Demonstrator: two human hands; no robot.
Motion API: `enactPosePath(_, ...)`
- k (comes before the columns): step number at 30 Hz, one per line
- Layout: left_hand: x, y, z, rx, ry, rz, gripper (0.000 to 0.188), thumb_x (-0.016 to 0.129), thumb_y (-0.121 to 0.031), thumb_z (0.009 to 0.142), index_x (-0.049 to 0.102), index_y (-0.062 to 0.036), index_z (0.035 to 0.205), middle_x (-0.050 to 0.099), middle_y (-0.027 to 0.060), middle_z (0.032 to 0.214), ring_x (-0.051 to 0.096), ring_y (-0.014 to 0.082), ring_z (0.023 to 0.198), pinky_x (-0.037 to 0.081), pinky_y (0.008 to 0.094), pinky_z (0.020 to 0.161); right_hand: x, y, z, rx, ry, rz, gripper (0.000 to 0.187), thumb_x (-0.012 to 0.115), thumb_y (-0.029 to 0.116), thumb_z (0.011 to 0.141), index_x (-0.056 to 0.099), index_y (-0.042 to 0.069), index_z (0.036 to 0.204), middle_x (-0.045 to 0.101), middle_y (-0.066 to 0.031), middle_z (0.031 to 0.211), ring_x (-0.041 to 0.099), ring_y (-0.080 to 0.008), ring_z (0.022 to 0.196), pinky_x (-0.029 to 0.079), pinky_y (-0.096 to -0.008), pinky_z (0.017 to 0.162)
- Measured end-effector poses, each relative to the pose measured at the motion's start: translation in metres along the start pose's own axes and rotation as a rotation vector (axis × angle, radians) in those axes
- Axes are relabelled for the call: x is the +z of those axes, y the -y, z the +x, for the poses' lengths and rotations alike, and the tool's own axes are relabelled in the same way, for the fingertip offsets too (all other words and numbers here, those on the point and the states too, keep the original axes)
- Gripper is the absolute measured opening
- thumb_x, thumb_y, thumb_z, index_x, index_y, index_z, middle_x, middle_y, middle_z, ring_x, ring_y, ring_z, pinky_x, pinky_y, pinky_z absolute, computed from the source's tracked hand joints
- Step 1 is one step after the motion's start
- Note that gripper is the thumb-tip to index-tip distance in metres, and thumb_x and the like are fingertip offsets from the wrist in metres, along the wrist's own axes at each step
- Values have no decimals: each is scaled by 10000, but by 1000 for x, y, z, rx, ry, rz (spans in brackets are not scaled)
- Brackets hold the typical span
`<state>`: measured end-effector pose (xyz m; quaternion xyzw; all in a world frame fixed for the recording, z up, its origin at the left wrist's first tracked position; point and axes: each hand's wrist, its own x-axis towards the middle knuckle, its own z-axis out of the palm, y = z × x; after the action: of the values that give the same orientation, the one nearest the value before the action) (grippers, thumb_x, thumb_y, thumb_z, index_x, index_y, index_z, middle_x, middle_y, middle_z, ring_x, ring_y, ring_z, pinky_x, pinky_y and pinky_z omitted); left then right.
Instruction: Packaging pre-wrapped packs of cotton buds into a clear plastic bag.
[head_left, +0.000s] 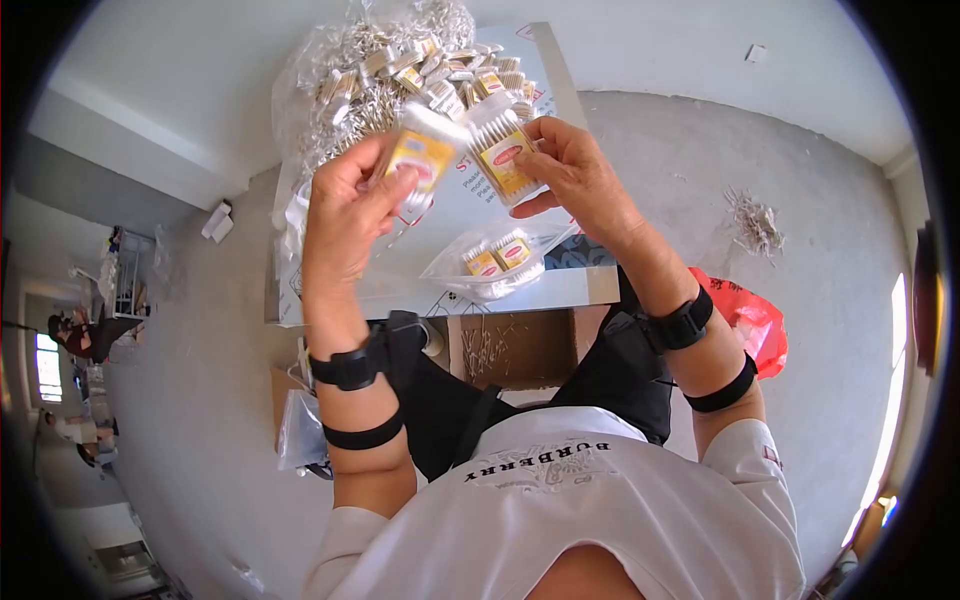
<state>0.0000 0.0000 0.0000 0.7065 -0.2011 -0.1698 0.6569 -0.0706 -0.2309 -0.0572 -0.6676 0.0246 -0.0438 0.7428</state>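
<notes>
My left hand [350,205] is closed on a pack of cotton swabs [424,150] with a yellow label, slightly blurred. In my right hand [575,175] is a second cotton swab pack [505,155], its yellow label with a red oval facing up and the swab sticks showing through clear film. The two packs are held side by side above the table, their upper ends close together. Below them, near the table's front edge, an opened clear plastic bag [492,283] holds yellow-labelled packs.
A heap of cotton swab packs and loose swabs [375,100] in clear plastic covers the far left of the table [400,290]. A box [512,350] with loose swabs sits below the front edge. Right, a red bag [755,325] and scattered swabs [755,222] lie on the floor.
</notes>
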Motion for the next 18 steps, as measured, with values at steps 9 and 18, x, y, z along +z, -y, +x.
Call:
enactPosePath(9, 23, -18, 22, 493, 445, 699, 305, 745, -141, 634, 715, -34, 919, 698, 150, 820, 667, 277, 707, 521, 357, 684, -6, -5, 0, -5, 186, -258, 245, 563, 184, 969, 560, 4, 1135, 606, -33, 979, 584, -100, 864, 523, -266, 730)
enactPosePath(18, 74, 12, 9, 795, -289, 553, 533, 798, -48, 573, 538, 36, 1031, 631, 213, 975, 629, 419, 888, 513, 439, 781, 1, -37, -8, -249, 195, 243, 613, 613, 203, 961, 328, -22, 1456, 531, -141, 1341, 559, -218, 1202, 453, -341, 1000)
